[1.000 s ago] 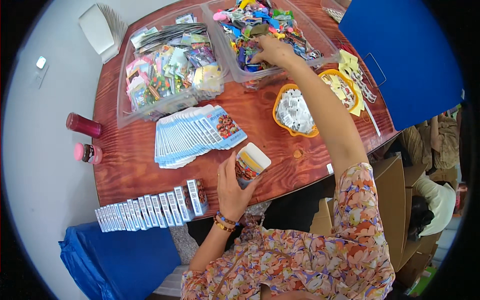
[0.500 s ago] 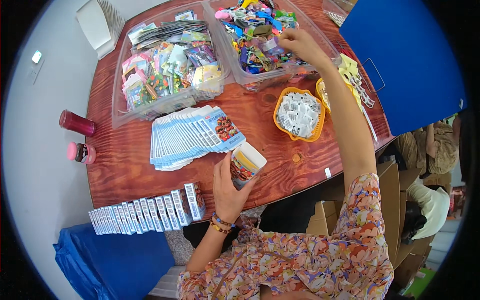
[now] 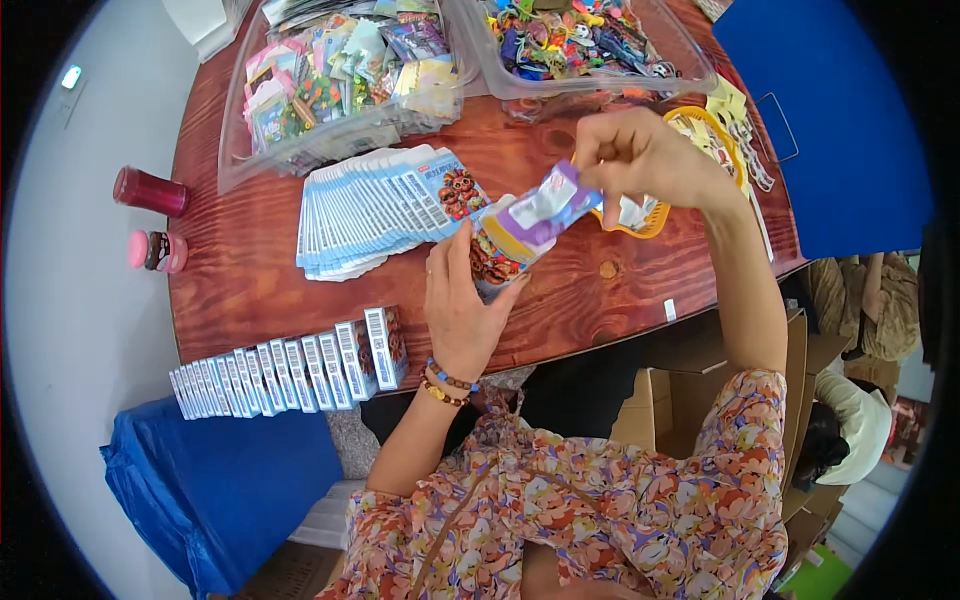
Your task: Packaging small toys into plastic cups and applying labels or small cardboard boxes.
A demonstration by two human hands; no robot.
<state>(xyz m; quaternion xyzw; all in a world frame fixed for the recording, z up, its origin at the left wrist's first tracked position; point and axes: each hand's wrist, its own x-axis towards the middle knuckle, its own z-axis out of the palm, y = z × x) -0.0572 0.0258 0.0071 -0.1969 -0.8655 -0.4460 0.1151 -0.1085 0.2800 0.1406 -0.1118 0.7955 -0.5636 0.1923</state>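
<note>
Under both hands spreads a glossy reddish wooden table (image 3: 250, 270), clear plastic bins (image 3: 330, 130) beyond them, fanned blue cards (image 3: 370, 210) just left, while the left hand (image 3: 462, 300) grips a small open box (image 3: 492, 250) and the right hand (image 3: 645, 155) pinches a purple packet (image 3: 545, 210) at its mouth.

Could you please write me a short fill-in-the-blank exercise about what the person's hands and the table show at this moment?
1. The right hand slips a purple packet into the small box held by the ____ hand.
2. The fanned stack of flat blue cartons lies on a ____ wooden table.
3. The yellow basket lies behind the ____ hand.
4. The row of upright boxes stands along the table's ____ edge.

Missing words: left; reddish-brown; right; near
</note>
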